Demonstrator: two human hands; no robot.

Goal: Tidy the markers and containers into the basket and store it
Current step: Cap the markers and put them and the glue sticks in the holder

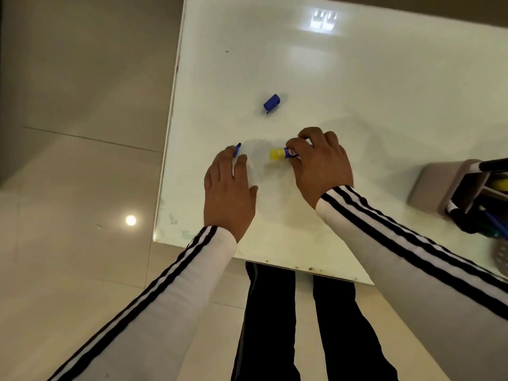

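The bench [343, 86] is a glossy, pale slab with a smooth top that mirrors ceiling lights, and its near edge shows small rust-like specks. On it the left hand [229, 193] lies palm down, fingers closed on a slim blue marker [237, 150] whose dark uncapped tip pokes out past the knuckles; the barrel is hidden under the hand. Just to the right of that marker, the right hand [320, 163] is clamped on a short cylindrical glue stick [286, 153] with a yellow cap and a blue and white printed body, its far end covered by the fingers. A loose blue marker cap [271, 103], blocky with a clip, lies on the bench beyond the marker, apart from both hands. Well to the right of the marker, at the frame's edge, sits a grey plastic basket [431, 185] with rounded corners, cut off by the frame; pens inside it are blurred and hard to tell apart. Most of the bench beyond the cap is bare. Left of the marker the bench ends in a straight edge over shiny tiled floor [77, 133]. Both sleeves [398, 240] are white with black stripes.
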